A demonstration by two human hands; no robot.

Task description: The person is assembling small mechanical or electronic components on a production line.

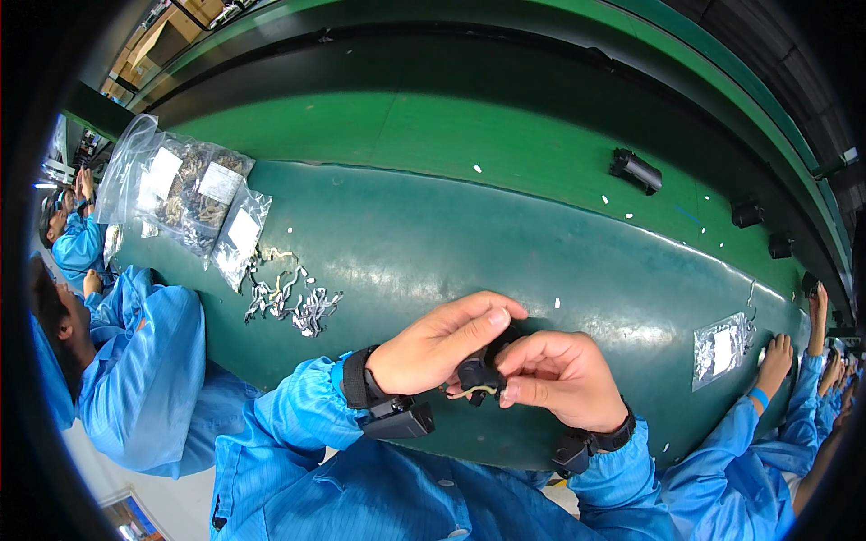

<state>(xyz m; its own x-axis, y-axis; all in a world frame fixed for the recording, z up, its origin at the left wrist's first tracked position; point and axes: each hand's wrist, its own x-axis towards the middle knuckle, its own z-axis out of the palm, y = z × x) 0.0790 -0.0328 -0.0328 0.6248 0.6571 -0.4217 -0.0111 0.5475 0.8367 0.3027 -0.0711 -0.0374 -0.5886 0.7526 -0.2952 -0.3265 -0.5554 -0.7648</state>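
L hand point(442, 350) curled round a small blk part point(487, 371); R hand point(566, 379) pinching its R side, thumb vs. fingertips. Part's held over table point(433, 239), nr its near edge, w/ a pale wire point(469, 392) showing. Cable pile point(311, 308) further L; clear bags point(191, 194) at far L corner; blk cylinder point(637, 172) past far edge.

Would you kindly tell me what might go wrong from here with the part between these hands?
The thin pale strand at the black part might get pinched or tugged, being close to the right hand's fingertips. The part could slip, since the left hand and right hand hold it above the table. The jumbled pieces might snag one another if lifted.
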